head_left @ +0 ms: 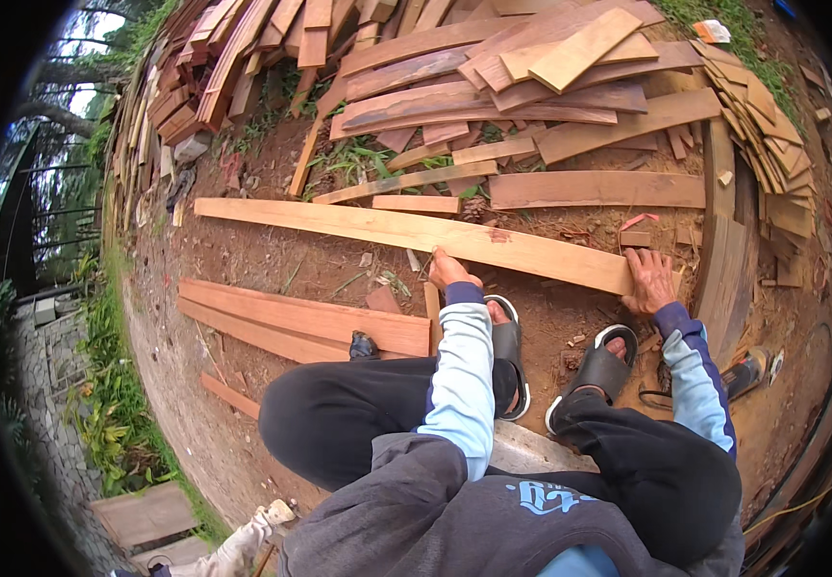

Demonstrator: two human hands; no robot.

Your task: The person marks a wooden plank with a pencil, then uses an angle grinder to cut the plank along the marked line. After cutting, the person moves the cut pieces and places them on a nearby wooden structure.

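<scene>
A long pale wooden plank (358, 223) lies across in front of me, tilted slightly down toward the right. My left hand (454, 271) grips its near edge around the middle, with the fingers partly hidden at the plank. At the plank's right end, my right hand (650, 281) is bent over the wood, its fingertips on the far edge and upper face. A reddish stain marks the plank between the two hands.
Stacked boards (493, 106) fill the far side, with another pile (767, 135) at far right. Two reddish planks (310, 313) lie at left. A thick beam (723, 269) and a tool (752, 370) are at right. Another person's trouser leg (233, 548) shows lower left.
</scene>
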